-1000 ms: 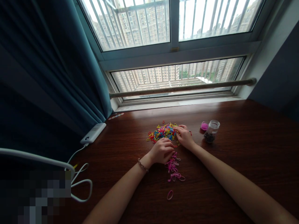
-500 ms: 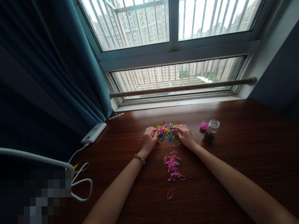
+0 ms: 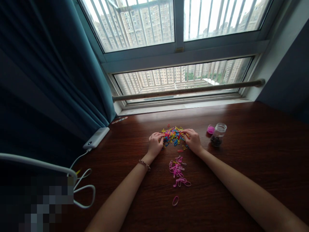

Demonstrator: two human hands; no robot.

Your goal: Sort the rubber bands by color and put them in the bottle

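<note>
A heap of small rubber bands [image 3: 174, 136] in yellow, blue, red and pink lies on the dark wooden table. My left hand [image 3: 155, 143] touches the heap's left edge, its thumb and index finger a little apart. From the right side, my right hand [image 3: 193, 140] reaches its fingertips onto the heap, thumb apart from the index finger. No band is clearly gripped in either hand; the fingertips partly cover some bands. Closer to me is a loose cluster of pink bands [image 3: 177, 169], with a yellow one among them. A single pink band [image 3: 175, 201] lies nearest me.
A clear jar [image 3: 219, 133] with dark contents stands right of my right hand, beside a pink lid [image 3: 210, 130]. At the left, a white power strip [image 3: 97, 138] with a cable lies by the blue curtain [image 3: 96, 80]. A window rail [image 3: 188, 91] runs behind the table.
My left hand has shifted slightly and its thumb and finger have moved on the heap's edge. My right hand has moved slightly to the right. The pink cluster stays put.
</note>
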